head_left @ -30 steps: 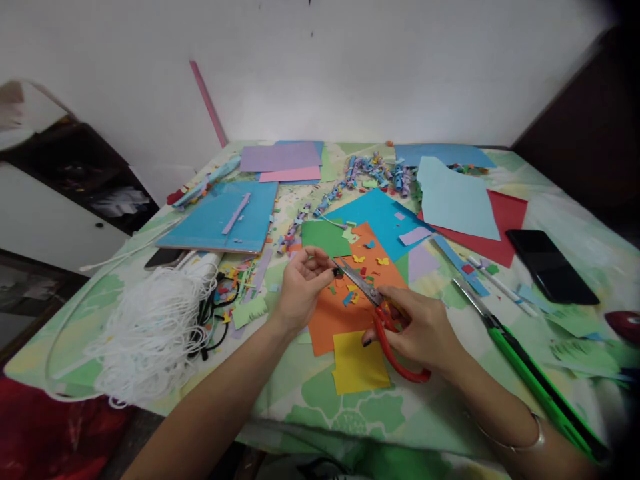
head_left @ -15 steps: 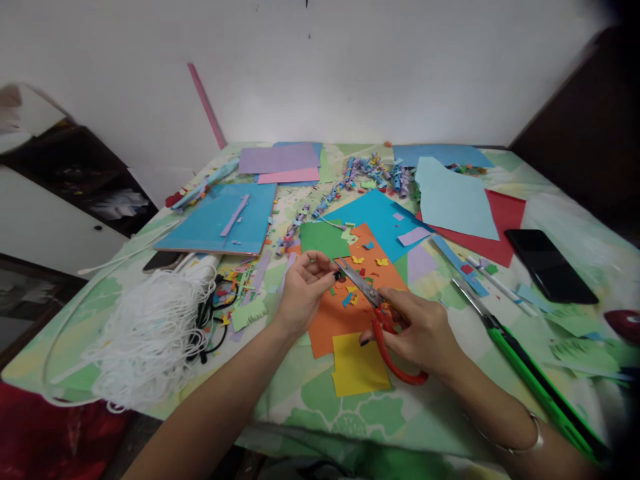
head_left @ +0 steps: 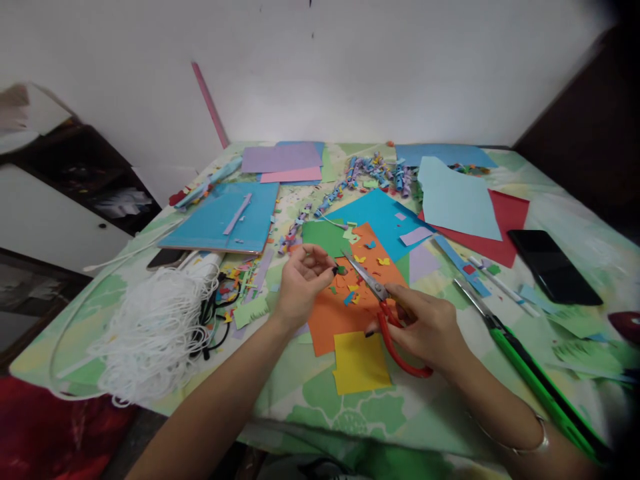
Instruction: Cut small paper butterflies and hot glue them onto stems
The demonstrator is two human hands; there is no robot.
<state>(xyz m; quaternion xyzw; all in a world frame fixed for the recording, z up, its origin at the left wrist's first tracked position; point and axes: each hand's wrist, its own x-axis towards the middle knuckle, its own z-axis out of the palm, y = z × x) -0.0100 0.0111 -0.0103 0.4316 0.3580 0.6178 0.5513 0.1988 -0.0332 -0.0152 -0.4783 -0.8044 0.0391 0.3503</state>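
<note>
Between the thumb and finger of my left hand (head_left: 306, 283) is a tiny green paper piece (head_left: 341, 270). My right hand (head_left: 425, 327) grips red-handled scissors (head_left: 383, 300), whose blades point up and left, just right of the green piece. Beneath both hands lies an orange paper sheet (head_left: 325, 327), scattered with small butterfly-shaped cutouts (head_left: 383, 262) and scraps. A yellow paper square (head_left: 361, 363) overlaps its near edge. Behind it are a green paper (head_left: 320, 235) and a blue sheet (head_left: 377, 207).
White cord (head_left: 150, 340) is heaped at left, beside a blue folder (head_left: 220, 217). To the right lie a green utility knife (head_left: 540, 387), a black phone (head_left: 553, 267) and a light blue sheet (head_left: 457, 200) over red paper (head_left: 515, 213). Curled paper strings (head_left: 367, 170) lie at the back.
The scissors' tips have drawn slightly away from the green paper piece, to the right. My left hand still pinches that piece. The whole view has shifted a little.
</note>
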